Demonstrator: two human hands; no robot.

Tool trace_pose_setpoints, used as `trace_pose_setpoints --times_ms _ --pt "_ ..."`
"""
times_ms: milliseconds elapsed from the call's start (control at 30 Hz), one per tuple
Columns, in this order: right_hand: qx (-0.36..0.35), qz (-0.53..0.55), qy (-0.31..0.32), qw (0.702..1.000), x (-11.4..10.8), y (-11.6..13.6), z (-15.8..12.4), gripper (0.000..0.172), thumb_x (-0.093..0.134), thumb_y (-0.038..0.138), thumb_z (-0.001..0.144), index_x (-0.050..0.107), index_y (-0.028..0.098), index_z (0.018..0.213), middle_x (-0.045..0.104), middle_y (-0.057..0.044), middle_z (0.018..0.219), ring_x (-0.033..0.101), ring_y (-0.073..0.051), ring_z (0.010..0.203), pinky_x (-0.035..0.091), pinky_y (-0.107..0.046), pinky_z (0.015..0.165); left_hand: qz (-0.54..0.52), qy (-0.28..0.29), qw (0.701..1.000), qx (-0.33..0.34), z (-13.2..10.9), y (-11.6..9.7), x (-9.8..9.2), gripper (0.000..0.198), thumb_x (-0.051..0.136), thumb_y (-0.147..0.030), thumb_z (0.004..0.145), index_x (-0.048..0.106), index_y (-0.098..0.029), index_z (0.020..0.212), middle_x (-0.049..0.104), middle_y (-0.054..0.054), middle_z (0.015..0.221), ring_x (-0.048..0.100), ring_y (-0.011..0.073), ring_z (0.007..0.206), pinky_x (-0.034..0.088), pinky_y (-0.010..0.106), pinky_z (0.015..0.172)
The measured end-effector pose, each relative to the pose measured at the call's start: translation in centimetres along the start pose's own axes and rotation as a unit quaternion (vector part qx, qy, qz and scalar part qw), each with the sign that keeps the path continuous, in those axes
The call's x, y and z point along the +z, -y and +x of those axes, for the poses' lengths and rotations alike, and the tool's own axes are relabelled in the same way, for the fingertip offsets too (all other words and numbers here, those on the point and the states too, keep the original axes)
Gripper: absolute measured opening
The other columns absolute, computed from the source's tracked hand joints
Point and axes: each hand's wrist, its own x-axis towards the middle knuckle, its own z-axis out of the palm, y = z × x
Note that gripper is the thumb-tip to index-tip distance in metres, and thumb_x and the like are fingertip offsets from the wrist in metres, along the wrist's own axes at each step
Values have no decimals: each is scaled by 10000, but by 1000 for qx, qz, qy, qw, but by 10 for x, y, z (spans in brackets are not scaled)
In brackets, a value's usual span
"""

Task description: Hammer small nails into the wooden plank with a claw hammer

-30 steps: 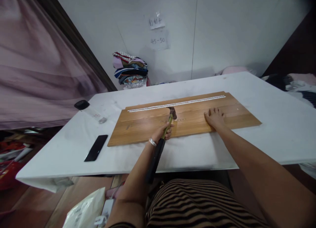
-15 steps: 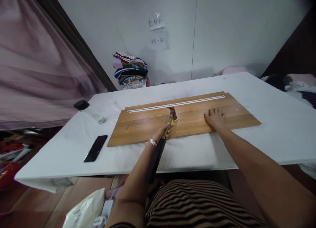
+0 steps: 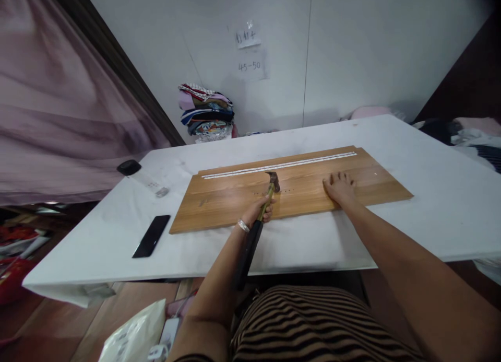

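A hammer [image 3: 253, 242] with a yellow and black handle is gripped in my left hand [image 3: 258, 210], its fingers wrapped round the yellow part. Its metal head rests on or just above a wooden board [image 3: 223, 195], beside a row of small dark marks. My right hand [image 3: 342, 188] presses on the right part of the board, fingers spread, holding nothing. Along the board's far edge lies a white strip [image 3: 282, 165].
The board lies on a white-covered table [image 3: 97, 231]. At left are a black phone [image 3: 152, 236] and a clear bottle with a black cap [image 3: 129, 167]. Folded clothes [image 3: 207, 111] are stacked by the back wall, below paper notes [image 3: 250, 66].
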Motion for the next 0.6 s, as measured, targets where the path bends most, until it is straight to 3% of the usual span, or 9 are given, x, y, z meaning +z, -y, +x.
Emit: trace_pose_setpoints --times_ms 233,433,600 --pt "-6 7 -5 1000 0 0 -1 611 261 490 1036 595 131 1403 516 -232 1546 384 -380 1466 279 -608 1172 -6 11 1000 7 -2 0 -1 352 707 -490 896 560 -181 977 388 -112 604 351 46 370 210 173 366" --pt "1 4 2 1000 -2 1 -2 649 239 494 1038 564 116 1454 451 -222 1618 346 -379 1506 247 -599 1205 -4 -15 1000 -9 -1 0 3 323 668 -482 926 549 -182 946 385 -112 590 327 44 362 211 171 359" --pt "4 12 3 1000 -2 2 -3 645 238 491 1040 562 118 1455 451 -225 1620 336 -370 1515 241 -607 1207 -15 -1 1000 -8 -3 -6 6 320 675 -472 931 561 -174 956 383 -112 596 333 41 364 225 161 357"
